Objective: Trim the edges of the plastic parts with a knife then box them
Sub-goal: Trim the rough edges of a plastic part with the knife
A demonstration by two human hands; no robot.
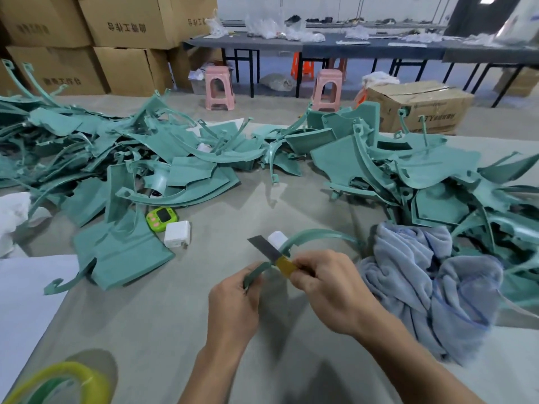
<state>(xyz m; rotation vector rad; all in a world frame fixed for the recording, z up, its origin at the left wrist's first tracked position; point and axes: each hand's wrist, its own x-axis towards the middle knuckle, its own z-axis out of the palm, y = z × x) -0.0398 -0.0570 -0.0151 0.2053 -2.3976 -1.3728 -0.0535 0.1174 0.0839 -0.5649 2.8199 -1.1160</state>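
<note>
1. A roll of yellow-green tape (62,380) lay closest, at the near left edge of the grey table (151,330).
2. The left hand (233,301) had its fingers curled round one end of a curved teal plastic strip (318,232), which arched away to the right above the table, its far tip close to a crumpled blue-grey cloth (423,287).
3. The right hand (329,290) was closed round the yellow handle of the knife (272,255). The dark blade pointed up and left and crossed the strip just beyond the left hand.
4. Left of the hands lay a white charger (177,234) and, just behind it, a small green gadget (162,218).
5. Further back, loose teal plastic parts sat in two heaps, one on the left (116,158) and one on the right (423,176).
6. Beyond the table's far edge stood a cardboard box (420,109); what it held could not be seen. Closed stacked cartons (116,24) filled the far left corner.
7. Two pink stools (218,88) stood on the floor before long dark tables (350,48) strewn with clear bags.
</note>
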